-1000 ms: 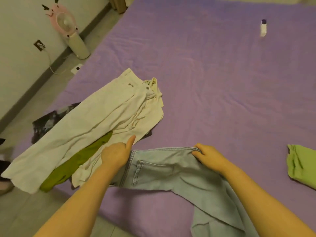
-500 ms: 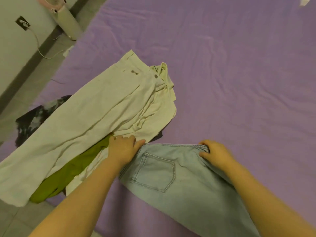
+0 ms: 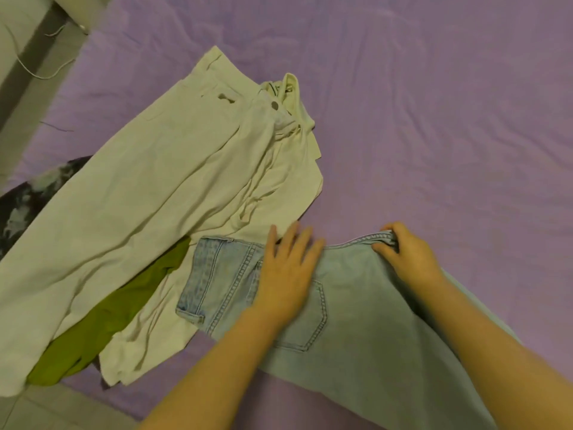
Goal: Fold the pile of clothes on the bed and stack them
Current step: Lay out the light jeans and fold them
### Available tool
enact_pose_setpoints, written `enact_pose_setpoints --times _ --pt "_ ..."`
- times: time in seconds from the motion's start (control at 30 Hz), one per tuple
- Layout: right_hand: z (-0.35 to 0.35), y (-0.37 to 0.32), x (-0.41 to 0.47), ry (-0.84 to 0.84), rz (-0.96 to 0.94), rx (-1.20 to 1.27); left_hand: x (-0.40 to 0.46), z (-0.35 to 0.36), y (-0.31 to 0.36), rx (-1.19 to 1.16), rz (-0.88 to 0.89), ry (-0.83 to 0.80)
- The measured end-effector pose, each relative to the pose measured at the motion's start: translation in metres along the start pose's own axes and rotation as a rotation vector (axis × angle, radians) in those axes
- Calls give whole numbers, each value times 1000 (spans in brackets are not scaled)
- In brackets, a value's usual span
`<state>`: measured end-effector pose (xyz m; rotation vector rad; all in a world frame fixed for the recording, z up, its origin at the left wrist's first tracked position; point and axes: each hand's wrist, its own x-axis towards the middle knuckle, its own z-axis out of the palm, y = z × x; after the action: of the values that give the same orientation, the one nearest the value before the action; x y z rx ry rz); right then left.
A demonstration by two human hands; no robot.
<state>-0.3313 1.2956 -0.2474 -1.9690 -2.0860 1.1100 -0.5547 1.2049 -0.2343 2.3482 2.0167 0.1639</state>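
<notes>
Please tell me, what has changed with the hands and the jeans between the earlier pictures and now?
The left hand let go of the waistband corner and now lies flat, fingers spread, on the jeans, whose left part has spread onto the cream trousers. The right hand still grips the waistband. The pile stayed put.

Cream trousers (image 3: 148, 193) as landmark: their leg ends are cut by the left edge. Beneath them, the olive green garment (image 3: 117, 308) and black-and-white patterned garment (image 3: 28, 197) are mostly hidden. Light-blue jeans (image 3: 356, 330) legs leave frame at bottom right. Left hand (image 3: 286, 271) fingers motion-blurred.
</notes>
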Motion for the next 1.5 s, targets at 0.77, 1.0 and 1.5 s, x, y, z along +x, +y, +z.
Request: enact_pose_setpoints --times 0.77,1.0,1.5 --pt "-60 140 -143 -48 308 124 7 -9 167 -322 95 -586" --pt "-74 204 -194 -141 320 146 3 -7 264 -318 340 -587" --pt "-192 303 -178 227 176 6 114 17 398 -258 217 -566"
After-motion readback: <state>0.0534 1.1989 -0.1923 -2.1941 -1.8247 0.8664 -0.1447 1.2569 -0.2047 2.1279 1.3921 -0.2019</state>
